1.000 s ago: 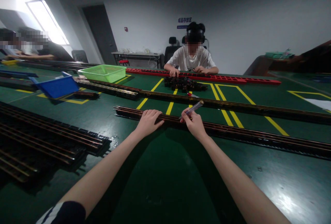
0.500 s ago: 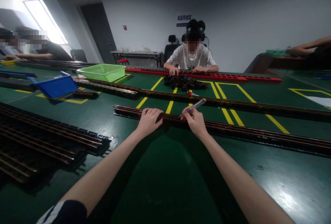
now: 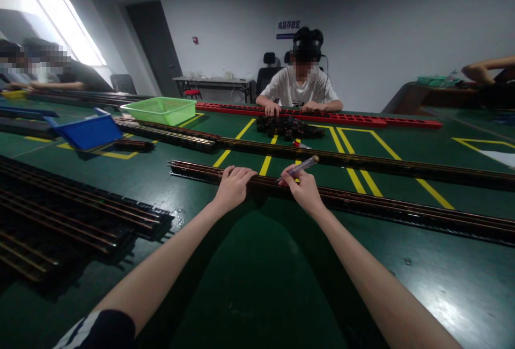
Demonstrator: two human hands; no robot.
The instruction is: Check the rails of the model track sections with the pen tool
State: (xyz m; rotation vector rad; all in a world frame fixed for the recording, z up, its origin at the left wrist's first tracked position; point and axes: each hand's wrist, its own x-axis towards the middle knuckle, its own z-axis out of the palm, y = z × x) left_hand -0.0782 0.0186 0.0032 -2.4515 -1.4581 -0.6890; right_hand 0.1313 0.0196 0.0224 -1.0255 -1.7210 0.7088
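Now pinching pen [image 3: 304, 165] in closed right hand [image 3: 303, 190]; resting half-open left hand [image 3: 233, 187] over rail [image 3: 195, 171]; probably stiff, best held by edges.

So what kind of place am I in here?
Probably a workshop or assembly room: long rails on a green table marked with yellow lines, plus plastic bins.

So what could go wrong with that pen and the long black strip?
The pen could slip, because the strip under its tip is narrow. The strip might slide if the left hand resting on it pressed too lightly. Thin rods poke out at its left end, so they might catch a sleeve.
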